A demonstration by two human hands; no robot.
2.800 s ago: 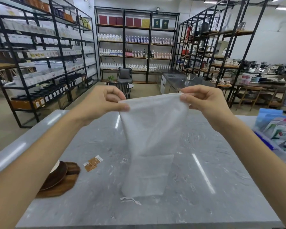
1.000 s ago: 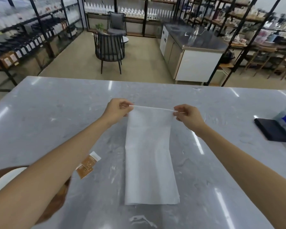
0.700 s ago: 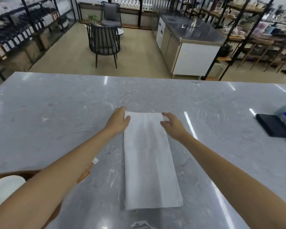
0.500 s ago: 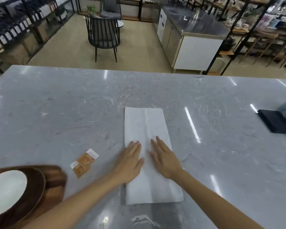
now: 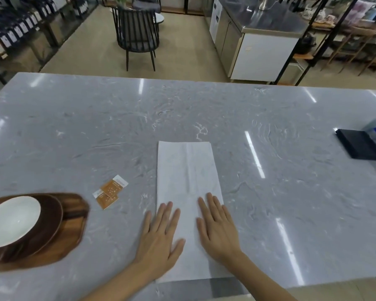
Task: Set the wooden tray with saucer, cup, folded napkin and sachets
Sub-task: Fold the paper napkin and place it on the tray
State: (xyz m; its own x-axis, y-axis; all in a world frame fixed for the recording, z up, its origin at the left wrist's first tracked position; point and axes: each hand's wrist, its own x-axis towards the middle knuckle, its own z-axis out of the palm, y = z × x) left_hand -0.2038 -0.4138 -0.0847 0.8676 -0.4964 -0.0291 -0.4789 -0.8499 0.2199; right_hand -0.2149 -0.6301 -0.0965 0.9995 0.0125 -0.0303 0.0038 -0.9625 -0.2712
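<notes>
The white paper napkin [image 5: 188,192] lies flat mid-frame on the grey marbled surface [image 5: 269,127], a long soft rectangle, long axis running away from you. Your left hand [image 5: 161,237] and right hand [image 5: 217,227] press it, fingers straight, apart; they've slid nearer its lower end than half a second ago. Two orange sachets [image 5: 110,191] sit left; the wooden tray [image 5: 72,231] carries a dark saucer [image 5: 50,224] and white-lined cup [image 5: 11,220], lower left.

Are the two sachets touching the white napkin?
Apart. The head view shows bare grey table between the sachets and the napkin's left edge.
</notes>
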